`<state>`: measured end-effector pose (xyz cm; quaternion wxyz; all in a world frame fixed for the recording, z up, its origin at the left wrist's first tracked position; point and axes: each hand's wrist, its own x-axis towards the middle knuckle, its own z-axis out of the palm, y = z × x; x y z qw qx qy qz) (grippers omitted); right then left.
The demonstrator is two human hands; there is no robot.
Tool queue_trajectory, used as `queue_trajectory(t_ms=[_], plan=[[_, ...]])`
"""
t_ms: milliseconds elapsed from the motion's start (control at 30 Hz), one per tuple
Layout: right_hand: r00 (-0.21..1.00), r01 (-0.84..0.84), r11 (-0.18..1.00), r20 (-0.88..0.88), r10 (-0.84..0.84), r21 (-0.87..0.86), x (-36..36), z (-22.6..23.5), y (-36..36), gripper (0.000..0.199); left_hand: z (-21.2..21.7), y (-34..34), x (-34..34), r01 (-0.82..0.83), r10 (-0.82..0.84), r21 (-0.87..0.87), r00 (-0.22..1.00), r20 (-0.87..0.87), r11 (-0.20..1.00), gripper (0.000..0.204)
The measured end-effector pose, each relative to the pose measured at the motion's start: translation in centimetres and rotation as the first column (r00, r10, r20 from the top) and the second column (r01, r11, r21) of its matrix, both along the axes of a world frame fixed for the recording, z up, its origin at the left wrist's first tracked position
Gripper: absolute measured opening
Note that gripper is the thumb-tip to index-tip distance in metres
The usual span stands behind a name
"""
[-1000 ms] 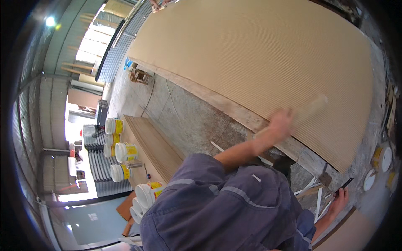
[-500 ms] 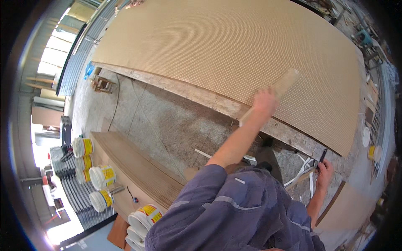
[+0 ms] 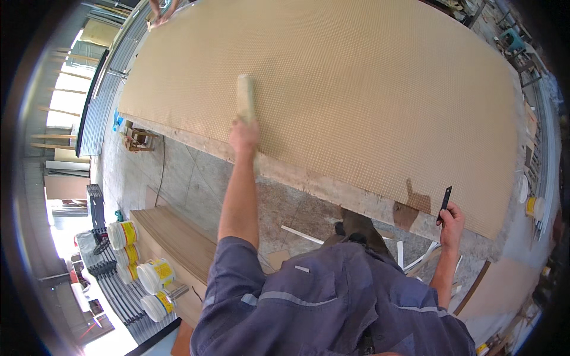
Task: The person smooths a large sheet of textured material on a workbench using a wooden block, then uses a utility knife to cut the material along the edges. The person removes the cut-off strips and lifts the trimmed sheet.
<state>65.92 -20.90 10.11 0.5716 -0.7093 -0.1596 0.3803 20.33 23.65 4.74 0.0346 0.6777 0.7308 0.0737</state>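
A large tan sheet with a fine grid texture [image 3: 332, 101] lies over a table whose worn wooden edge [image 3: 291, 175] shows along the near side. My left hand [image 3: 243, 135] is closed around a pale, flat strip [image 3: 244, 98], slightly blurred, that lies over the sheet and points away from me. At the right, near the sheet's close corner, my right hand [image 3: 452, 222] grips a black utility knife [image 3: 445, 202], tip up. Its shadow falls on the sheet beside it.
Another person's hand [image 3: 159, 15] touches the sheet's far left corner. White buckets [image 3: 155, 276] stand at lower left by stacked brown boards [image 3: 178, 237]. A small wooden stool [image 3: 139, 139] is on the floor at left. White offcuts [image 3: 303, 235] lie by my feet.
My left hand has swept left along the sheet with the pale strip. My right hand has risen slightly with the knife. The other person's hand has come further into view.
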Motion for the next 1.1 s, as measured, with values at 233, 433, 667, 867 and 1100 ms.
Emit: queue_trajectory(t_ms=[233, 433, 667, 867, 1100], plan=[[0.995, 0.096, 0.995, 0.003, -0.096, -0.014, 2.8, -0.8, 2.7, 0.014, 2.0, 10.5, 1.9, -0.121, 0.121, -0.005, 0.993, -0.014, 0.993, 0.065], [0.987, 0.158, 0.987, -0.038, -0.158, -0.023, 2.3, -1.2, 6.2, 0.016, 3.2, 15.1, 14.8, 0.119, -0.113, -0.056, 0.987, 0.111, 0.991, 0.048], [0.998, 0.064, 0.998, 0.013, -0.064, 0.017, -0.5, -0.6, 13.4, 0.019, 5.0, 4.9, 29.7, 0.758, -0.701, -0.367, 0.646, 0.302, 0.54, 0.029], [0.993, 0.009, 0.997, 0.121, -0.019, 0.081, -7.0, 2.1, 18.5, 0.02, -0.8, -4.3, 25.2, 0.744, -0.665, 0.094, 0.523, 0.533, 0.661, 0.051], [0.993, -0.014, 1.0, 0.119, 0.015, -0.005, -17.9, 2.2, 25.2, 0.019, 3.0, 7.0, -0.2, 0.544, -0.384, -0.203, 0.766, 0.516, 0.814, 0.059]])
